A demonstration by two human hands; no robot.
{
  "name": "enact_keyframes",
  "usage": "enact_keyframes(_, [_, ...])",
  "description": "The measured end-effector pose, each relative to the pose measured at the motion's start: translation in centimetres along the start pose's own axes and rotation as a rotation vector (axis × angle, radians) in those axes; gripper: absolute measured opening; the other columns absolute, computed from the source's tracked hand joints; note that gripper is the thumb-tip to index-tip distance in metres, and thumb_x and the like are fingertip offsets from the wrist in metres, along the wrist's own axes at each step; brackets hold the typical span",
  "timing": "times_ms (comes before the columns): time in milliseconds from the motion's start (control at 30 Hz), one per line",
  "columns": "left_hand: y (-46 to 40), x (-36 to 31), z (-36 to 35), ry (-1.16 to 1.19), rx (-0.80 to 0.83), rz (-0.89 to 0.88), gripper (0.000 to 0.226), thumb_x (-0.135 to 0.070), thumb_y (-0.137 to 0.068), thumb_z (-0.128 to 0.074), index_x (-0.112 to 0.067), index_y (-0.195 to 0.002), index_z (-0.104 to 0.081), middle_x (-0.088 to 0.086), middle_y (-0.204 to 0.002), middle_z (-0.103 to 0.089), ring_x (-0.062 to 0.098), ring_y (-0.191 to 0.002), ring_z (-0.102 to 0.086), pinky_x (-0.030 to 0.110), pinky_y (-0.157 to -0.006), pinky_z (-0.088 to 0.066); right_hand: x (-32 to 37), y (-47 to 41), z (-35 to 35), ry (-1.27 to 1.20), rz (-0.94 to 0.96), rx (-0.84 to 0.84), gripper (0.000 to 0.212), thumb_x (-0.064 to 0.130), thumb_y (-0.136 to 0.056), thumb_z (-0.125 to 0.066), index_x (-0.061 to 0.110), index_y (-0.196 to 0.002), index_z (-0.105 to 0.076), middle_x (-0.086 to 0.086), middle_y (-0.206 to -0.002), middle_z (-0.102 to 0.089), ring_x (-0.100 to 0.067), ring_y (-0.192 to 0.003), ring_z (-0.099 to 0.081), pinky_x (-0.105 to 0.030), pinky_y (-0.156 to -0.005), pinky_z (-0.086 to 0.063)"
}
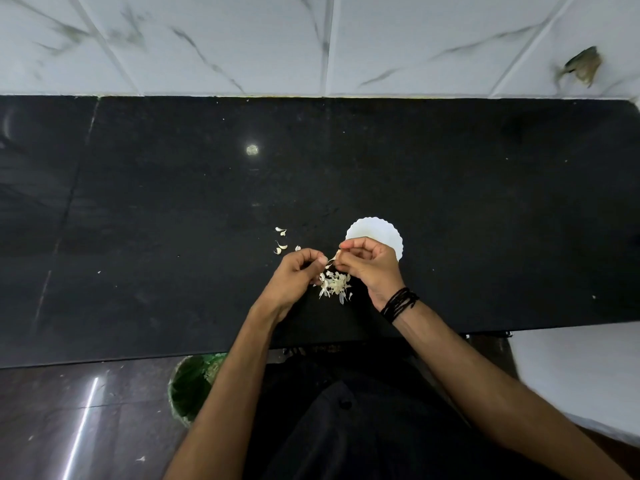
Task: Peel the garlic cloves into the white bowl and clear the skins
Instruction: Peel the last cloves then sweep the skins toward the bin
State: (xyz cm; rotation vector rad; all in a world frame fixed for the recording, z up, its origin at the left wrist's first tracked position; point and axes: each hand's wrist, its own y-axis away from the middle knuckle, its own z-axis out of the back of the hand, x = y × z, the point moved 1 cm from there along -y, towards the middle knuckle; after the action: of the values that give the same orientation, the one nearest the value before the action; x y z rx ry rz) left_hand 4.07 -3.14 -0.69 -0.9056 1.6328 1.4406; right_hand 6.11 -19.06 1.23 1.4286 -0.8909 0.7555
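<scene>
Mid-peel: my right hand (369,263) & left hand (298,271) both pinch one garlic clove (335,257) over the skin pile (334,285) on the bench (485,202). White bowl (375,233) just behind my right hand; contents hidden. Few cloves (281,247) left to do, I reckon, then skins to clear, maybe into green bin (190,386).

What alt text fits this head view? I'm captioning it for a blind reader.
Over a black counter, the left hand and right hand pinch a garlic clove above a pile of skins. A white bowl sits just behind the right hand, a few cloves lie to the left, and a green bin stands on the floor.
</scene>
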Motion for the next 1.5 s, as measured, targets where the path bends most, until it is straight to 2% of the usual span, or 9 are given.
enact_keyframes(200, [-0.3, 0.0, -0.2, 0.031, -0.034, 0.037, 0.012, -0.010, -0.099, -0.060, -0.010, -0.090, -0.067, -0.006, -0.073, -0.059, 0.003, -0.066, -0.053, 0.021, -0.070, -0.050, -0.2, 0.0, 0.3, 0.099, 0.081, -0.036, 0.016, -0.009, -0.078, -0.075, 0.002, -0.090, -0.073, -0.021, -0.089, -0.074, -0.023, -0.075, -0.073, -0.036, -0.080, -0.062])
enact_keyframes(300, [-0.1, -0.3, -0.6, 0.109, -0.123, 0.012, 0.007, -0.013, -0.092, -0.072, -0.007, -0.094, -0.073, -0.001, -0.080, -0.071, 0.008, -0.074, -0.063, 0.021, -0.070, -0.052, -0.4, -0.1, 0.6, 0.131, 0.086, 0.027, 0.017, -0.001, -0.077, -0.081, 0.005, -0.092, -0.077, -0.016, -0.089, -0.076, -0.024, -0.081, -0.074, -0.036, -0.082, -0.061])
enact_keyframes(433, [0.0, -0.6, -1.1, 0.124, -0.222, -0.002, 0.006, -0.003, -0.085, -0.077, -0.005, -0.091, -0.077, 0.011, -0.082, -0.077, 0.014, -0.073, -0.071, 0.020, -0.069, -0.056, -0.3, 0.2, 0.6, 0.165, 0.113, 0.074, 0.020, 0.013, -0.077, -0.086, 0.007, -0.094, -0.079, -0.009, -0.087, -0.078, -0.017, -0.079, -0.074, -0.027, -0.076, -0.059])
enact_keyframes(600, [0.0, -0.3, -1.7, 0.175, -0.254, 0.021, 0.003, -0.003, -0.087, -0.075, -0.004, -0.088, -0.077, 0.015, -0.086, -0.077, 0.024, -0.082, -0.075, 0.029, -0.082, -0.061, -0.6, 0.3, 0.5, 0.207, 0.162, 0.067, 0.017, 0.008, -0.080, -0.084, 0.007, -0.096, -0.079, -0.006, -0.089, -0.079, -0.022, -0.086, -0.076, -0.035, -0.083, -0.062])
enact_keyframes(767, [0.0, -0.5, -2.1, 0.103, -0.296, -0.021, 0.008, -0.006, -0.089, -0.073, -0.012, -0.085, -0.076, 0.006, -0.080, -0.078, 0.015, -0.074, -0.075, 0.024, -0.074, -0.059, -0.6, 0.2, 0.3, 0.125, 0.171, 0.010, 0.028, 0.001, -0.078, -0.083, 0.005, -0.095, -0.061, -0.012, -0.086, -0.077, -0.031, -0.082, -0.075, -0.037, -0.079, -0.062])
enact_keyframes(933, [0.2, -0.2, -2.4, 0.050, -0.337, -0.125, 0.007, -0.008, -0.092, -0.071, -0.012, -0.089, -0.075, 0.007, -0.080, -0.077, 0.020, -0.077, -0.075, 0.025, -0.075, -0.060, -0.3, 0.1, 0.3, 0.016, 0.099, 0.041, 0.044, 0.000, -0.078, -0.083, 0.013, -0.104, -0.050, -0.015, -0.091, -0.077, -0.034, -0.085, -0.074, -0.040, -0.084, -0.061])
enact_keyframes(1133, [-0.2, 0.0, -2.6, 0.034, -0.296, -0.183, 0.011, -0.004, -0.097, -0.063, -0.009, -0.091, -0.071, 0.012, -0.082, -0.073, 0.018, -0.074, -0.068, 0.028, -0.074, -0.058, -0.3, 0.0, 0.0, -0.129, 0.022, 0.088, 0.043, 0.001, -0.079, -0.081, 0.012, -0.107, -0.051, -0.015, -0.094, -0.076, -0.027, -0.081, -0.073, -0.032, -0.076, -0.059])
enact_keyframes(1333, [-0.5, 0.5, -3.0, -0.018, -0.185, -0.162, 0.013, -0.012, -0.103, -0.052, -0.012, -0.095, -0.062, 0.000, -0.087, -0.067, 0.012, -0.084, -0.065, 0.037, -0.083, -0.056, -0.7, 0.2, -0.1, -0.200, 0.026, 0.103, 0.027, -0.005, -0.084, -0.074, 0.006, -0.104, -0.058, -0.013, -0.091, -0.071, -0.020, -0.083, -0.071, -0.028, -0.076, -0.059])
enact_keyframes(1500, [-0.5, 0.3, -3.2, -0.080, -0.182, -0.202, 0.015, -0.011, -0.105, -0.047, -0.015, -0.094, -0.056, -0.004, -0.087, -0.059, 0.000, -0.076, -0.055, 0.026, -0.076, -0.049, -1.5, 0.3, -0.6, -0.276, -0.013, 0.155, 0.023, -0.003, -0.091, -0.066, 0.004, -0.113, -0.066, -0.010, -0.099, -0.072, -0.019, -0.096, -0.070, -0.027, -0.086, -0.059])
